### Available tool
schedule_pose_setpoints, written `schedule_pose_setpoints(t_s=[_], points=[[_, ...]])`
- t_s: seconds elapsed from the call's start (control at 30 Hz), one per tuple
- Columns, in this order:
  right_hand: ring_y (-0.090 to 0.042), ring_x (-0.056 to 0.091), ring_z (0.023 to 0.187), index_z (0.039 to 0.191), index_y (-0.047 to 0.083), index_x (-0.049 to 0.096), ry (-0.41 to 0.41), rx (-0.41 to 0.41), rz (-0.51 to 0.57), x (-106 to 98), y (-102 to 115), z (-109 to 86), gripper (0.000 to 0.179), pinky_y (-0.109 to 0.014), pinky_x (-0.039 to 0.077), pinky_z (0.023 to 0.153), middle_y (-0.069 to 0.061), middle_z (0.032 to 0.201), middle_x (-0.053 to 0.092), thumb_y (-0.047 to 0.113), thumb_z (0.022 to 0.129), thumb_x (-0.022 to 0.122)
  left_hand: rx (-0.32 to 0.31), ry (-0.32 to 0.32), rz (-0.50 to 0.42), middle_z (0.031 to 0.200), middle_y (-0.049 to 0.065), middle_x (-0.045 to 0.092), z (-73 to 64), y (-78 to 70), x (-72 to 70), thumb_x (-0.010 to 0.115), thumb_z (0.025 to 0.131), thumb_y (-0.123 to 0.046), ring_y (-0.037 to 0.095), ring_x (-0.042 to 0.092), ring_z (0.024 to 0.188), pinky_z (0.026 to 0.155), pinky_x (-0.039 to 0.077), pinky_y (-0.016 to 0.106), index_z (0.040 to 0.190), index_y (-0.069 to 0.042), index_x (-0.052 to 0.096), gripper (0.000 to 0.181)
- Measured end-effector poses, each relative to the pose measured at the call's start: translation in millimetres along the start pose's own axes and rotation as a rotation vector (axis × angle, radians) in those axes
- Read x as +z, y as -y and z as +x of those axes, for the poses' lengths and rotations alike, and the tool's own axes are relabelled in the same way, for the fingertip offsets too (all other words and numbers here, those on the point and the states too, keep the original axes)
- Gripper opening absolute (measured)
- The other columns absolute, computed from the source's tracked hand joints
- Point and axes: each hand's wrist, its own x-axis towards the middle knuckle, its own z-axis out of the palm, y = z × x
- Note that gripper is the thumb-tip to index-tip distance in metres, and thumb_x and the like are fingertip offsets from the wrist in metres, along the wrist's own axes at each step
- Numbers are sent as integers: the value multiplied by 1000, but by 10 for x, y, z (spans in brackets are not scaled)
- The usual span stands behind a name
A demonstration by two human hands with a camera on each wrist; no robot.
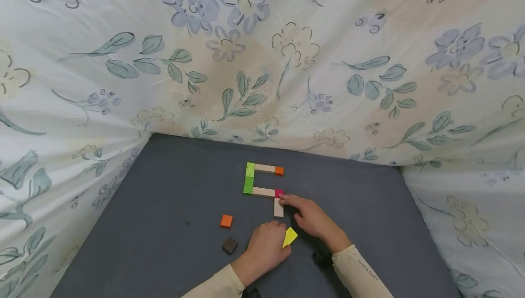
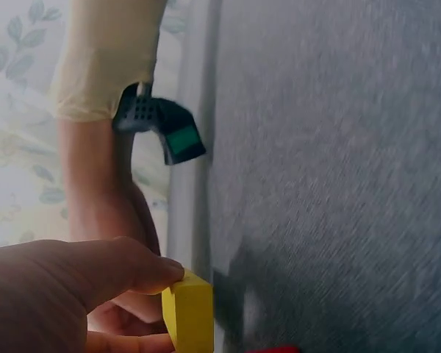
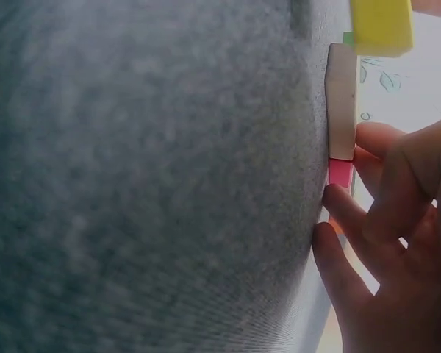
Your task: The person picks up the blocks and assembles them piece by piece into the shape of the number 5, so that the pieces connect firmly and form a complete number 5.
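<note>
My left hand (image 1: pixel 264 245) pinches a yellow block (image 1: pixel 289 237) near the front of the layout. In the left wrist view the thumb presses on one end of that yellow block (image 2: pixel 189 316). My right hand (image 1: pixel 313 218) reaches in from the right, fingers spread and loosely bent. Its fingertips touch the small pink block (image 3: pixel 340 173) and the pale wooden block (image 3: pixel 342 103) adjoining it. From the pink block a second pale block (image 1: pixel 263 192) runs left to a dark green block (image 1: pixel 248 185). Behind that come a light green block (image 1: pixel 250 169), another pale block (image 1: pixel 264 168) and an orange block (image 1: pixel 279 171).
Left of my hands, a loose orange block (image 1: pixel 226 221) and a dark brown block (image 1: pixel 229 245) lie apart on the grey tabletop (image 1: pixel 164 225). Flowered cloth (image 1: pixel 262 61) hangs behind the table and along both sides.
</note>
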Motion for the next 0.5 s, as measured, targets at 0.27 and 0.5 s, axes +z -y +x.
schedule_pose_setpoints(t_s=[0.27,0.5], points=[[-30,55,144,148,15,69,17,33,-3,-12,39,3,60,-57,44,116,-4,154,62,-12,95,62,-90,-5,-15,80,1,63,38,102,-66,92,84,-35,17,63,68,63,56,35,99,-6,79,35],[-27,53,146,149,17,68,33,64,-13,-36,53,-1,60,-55,44,117,-2,155,60,-10,96,60,-117,20,-24,84,3,66,56,171,-92,91,86,-35,19,63,71,66,58,36,105,-4,80,38]])
